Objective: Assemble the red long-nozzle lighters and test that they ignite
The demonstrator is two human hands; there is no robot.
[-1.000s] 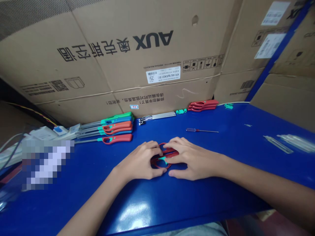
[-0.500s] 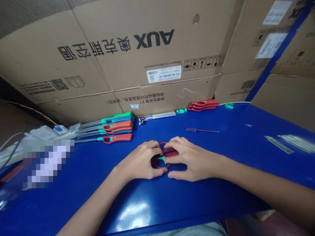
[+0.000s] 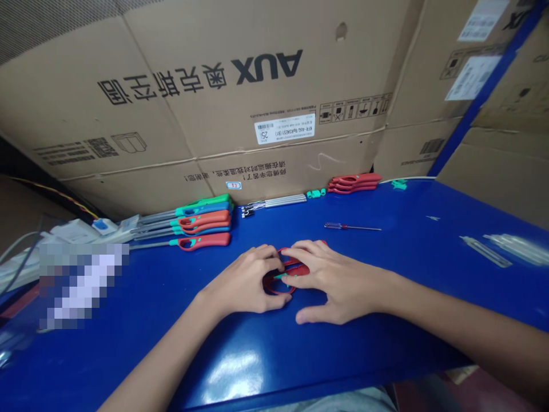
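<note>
A red lighter handle shell (image 3: 302,269) lies on the blue table in front of me, partly hidden by both hands. Its looped end is at the left, and a small teal trigger piece (image 3: 281,277) sits inside it. My left hand (image 3: 256,279) curls around the looped end, thumb at the near edge and fingers at the far side. Above the right part hovers or rests my right hand (image 3: 332,280), fingers spread. One of its fingertips touches the teal piece, while the thumb stands apart over the table.
Finished-looking long lighters (image 3: 203,241) are stacked at left. Along the cardboard (image 3: 257,34) lie metal rods with wires (image 3: 285,201), teal parts (image 3: 316,194) and red handle shells (image 3: 354,183). A screwdriver (image 3: 354,227) lies behind my right hand; clear plastic tubes (image 3: 514,249) lie far right.
My right thumb has moved toward me and away from the shell, and the right hand has shifted slightly. The teal piece appears turned a little. My left hand keeps its place.
</note>
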